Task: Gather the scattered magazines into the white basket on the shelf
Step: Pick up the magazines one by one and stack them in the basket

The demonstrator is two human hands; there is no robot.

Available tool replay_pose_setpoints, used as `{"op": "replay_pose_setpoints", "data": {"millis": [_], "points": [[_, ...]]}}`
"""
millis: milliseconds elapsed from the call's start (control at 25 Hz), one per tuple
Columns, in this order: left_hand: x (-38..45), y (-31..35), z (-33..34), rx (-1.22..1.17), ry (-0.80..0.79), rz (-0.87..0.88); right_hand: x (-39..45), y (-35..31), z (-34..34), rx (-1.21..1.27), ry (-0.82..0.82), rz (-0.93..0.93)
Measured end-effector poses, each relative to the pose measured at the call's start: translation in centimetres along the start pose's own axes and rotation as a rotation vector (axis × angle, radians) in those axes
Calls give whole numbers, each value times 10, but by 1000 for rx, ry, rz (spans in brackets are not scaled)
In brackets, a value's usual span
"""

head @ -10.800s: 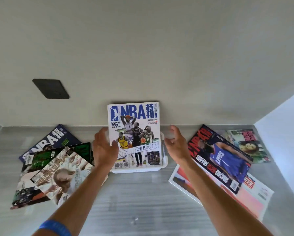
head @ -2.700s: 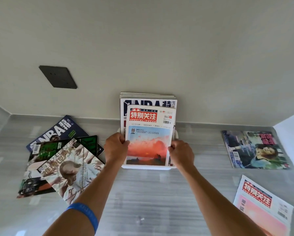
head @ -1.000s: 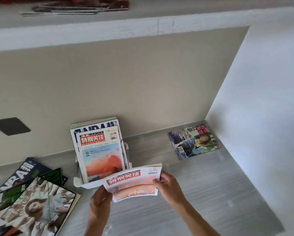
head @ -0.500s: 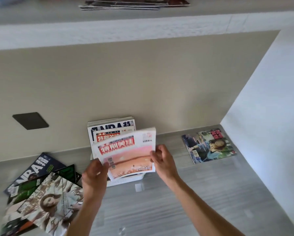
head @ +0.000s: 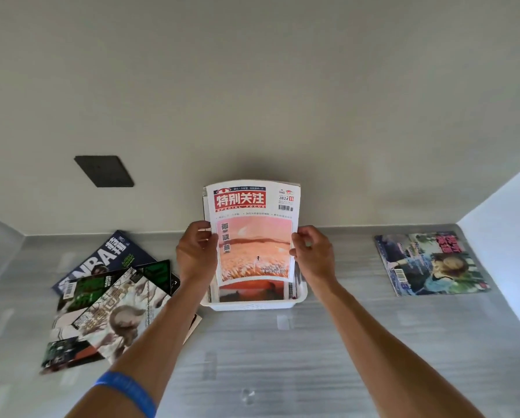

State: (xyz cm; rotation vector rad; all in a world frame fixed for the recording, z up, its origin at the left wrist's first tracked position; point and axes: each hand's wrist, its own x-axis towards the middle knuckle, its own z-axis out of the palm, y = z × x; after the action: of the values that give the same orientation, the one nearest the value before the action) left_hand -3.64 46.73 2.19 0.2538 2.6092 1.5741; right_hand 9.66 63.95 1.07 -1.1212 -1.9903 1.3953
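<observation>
A white magazine with a red title and a pink field picture point(head: 254, 236) stands upright over the white basket point(head: 254, 304) at the back wall. My left hand point(head: 195, 254) grips its left edge and my right hand point(head: 311, 254) grips its right edge. Its lower edge sits above the basket rim, in front of other magazines standing in the basket; one with an orange picture point(head: 251, 291) shows below it. A fan of several magazines point(head: 108, 297) lies on the shelf at the left. One magazine with a blue-green cover point(head: 430, 262) lies flat at the right.
The grey shelf surface point(head: 283, 357) runs to a beige back wall with a dark square plate point(head: 103, 171). A white side wall point(head: 506, 206) closes the right end. A blue band point(head: 126, 390) is on my left wrist.
The magazine in both hands went from tilted in front of the basket to upright over it. The view dropped and centred on the basket.
</observation>
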Motion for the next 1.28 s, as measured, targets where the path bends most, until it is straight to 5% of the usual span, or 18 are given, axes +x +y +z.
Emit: {"op": "replay_pose_setpoints", "data": {"millis": [240,400,480,600,680,960,1280], "points": [[-18,-62,-1,117,-102,-184,-18,37,27,-147,-275,172],[-45,-82,-29,94,-23,-100,-44,37,27,-262,-88,0],[-73,-119,-58,158,72,-306,-71,33,33,-318,-114,-170],[-120,-185,-99,336,129,-813,-120,39,57,-473,-367,-337],[-129,-206,-106,346,121,-887,-138,45,67,-657,-472,-406],[-89,-206,-102,-324,283,-1010,-118,49,58,-876,-693,-408],[-118,-155,-154,-429,274,-448,-128,28,56,-833,-687,-440]]}}
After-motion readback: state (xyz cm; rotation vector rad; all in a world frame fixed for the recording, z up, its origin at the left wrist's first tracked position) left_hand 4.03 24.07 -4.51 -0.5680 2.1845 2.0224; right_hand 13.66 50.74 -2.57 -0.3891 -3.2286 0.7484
